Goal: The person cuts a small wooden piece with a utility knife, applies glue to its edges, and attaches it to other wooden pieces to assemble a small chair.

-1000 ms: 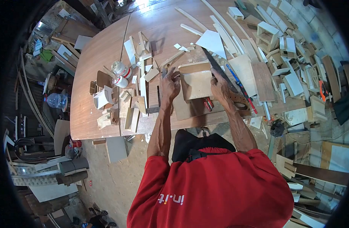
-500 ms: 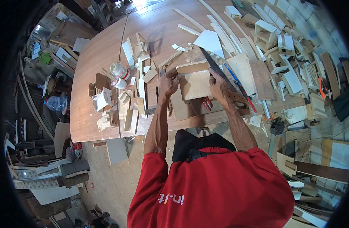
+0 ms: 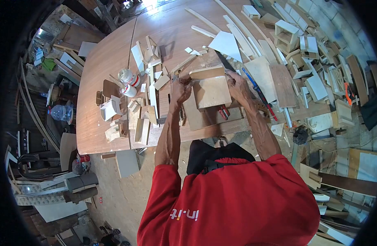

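Observation:
A small L-shaped wooden piece (image 3: 213, 94), made of a flat panel with an upright strip (image 3: 207, 72) along its far edge, sits in front of me. My left hand (image 3: 181, 89) is closed at the left end of that strip, fingers curled. At the opposite end, my right hand (image 3: 239, 85) pinches the strip's corner with thumb and fingers. Beneath the piece lies a larger flat board (image 3: 192, 119), and red-handled pliers (image 3: 224, 112) poke out below its near edge. A hand saw (image 3: 223, 61) lies partly hidden under my right hand and forearm.
Glue jars (image 3: 129, 84) stand on the left of the table (image 3: 100, 57). Small wooden offcuts and a white box-like piece (image 3: 111, 108) lie around them. A blue-and-red tool (image 3: 258, 92) rests to the right. Wood scraps (image 3: 315, 88) are piled beyond the table's right side.
My right hand has shifted slightly up along the piece's right side, and its fingers are now at the strip's corner. The left hand has hardly moved.

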### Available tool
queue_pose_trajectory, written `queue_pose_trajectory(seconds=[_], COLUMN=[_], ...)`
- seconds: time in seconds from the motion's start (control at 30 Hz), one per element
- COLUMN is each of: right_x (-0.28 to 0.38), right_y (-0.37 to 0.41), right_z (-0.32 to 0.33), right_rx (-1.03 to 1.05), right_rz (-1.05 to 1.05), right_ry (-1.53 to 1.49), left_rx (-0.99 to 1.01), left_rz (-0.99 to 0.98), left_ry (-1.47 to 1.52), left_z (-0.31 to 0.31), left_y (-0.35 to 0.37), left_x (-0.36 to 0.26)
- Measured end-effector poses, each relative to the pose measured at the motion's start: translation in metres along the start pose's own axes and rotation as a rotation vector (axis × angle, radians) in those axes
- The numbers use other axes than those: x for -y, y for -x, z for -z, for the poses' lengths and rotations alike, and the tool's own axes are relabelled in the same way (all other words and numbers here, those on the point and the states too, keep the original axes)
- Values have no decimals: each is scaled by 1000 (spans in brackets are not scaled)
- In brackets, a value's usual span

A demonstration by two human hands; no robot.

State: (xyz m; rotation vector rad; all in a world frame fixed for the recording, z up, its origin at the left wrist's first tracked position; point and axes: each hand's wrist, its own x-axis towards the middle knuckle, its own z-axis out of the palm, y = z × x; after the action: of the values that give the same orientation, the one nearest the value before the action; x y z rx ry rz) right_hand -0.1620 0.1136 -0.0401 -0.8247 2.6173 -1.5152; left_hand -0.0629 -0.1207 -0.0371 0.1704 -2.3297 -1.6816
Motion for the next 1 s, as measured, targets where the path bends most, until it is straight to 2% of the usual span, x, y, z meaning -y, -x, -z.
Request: queue_pose_trajectory(seconds=[0.4,0.67,0.73,1.0], right_x=[-5,-5,-4,-2], right_y=[-10,-9,-9,-8], right_z=[-2,-2,-2,-1], right_rx=[-44,-44,-46,-6], right_rz=[151,124,126,80], right_ry=[28,8,10,-18], left_rx=[-53,-23,-22,-26], left_rz=[49,9,52,67], left_ry=[-121,-158,-226,-191], left_z=[-4,-1,-1,-2], left_y=[2,1,1,0], left_x=[-14,-9,-10,-8])
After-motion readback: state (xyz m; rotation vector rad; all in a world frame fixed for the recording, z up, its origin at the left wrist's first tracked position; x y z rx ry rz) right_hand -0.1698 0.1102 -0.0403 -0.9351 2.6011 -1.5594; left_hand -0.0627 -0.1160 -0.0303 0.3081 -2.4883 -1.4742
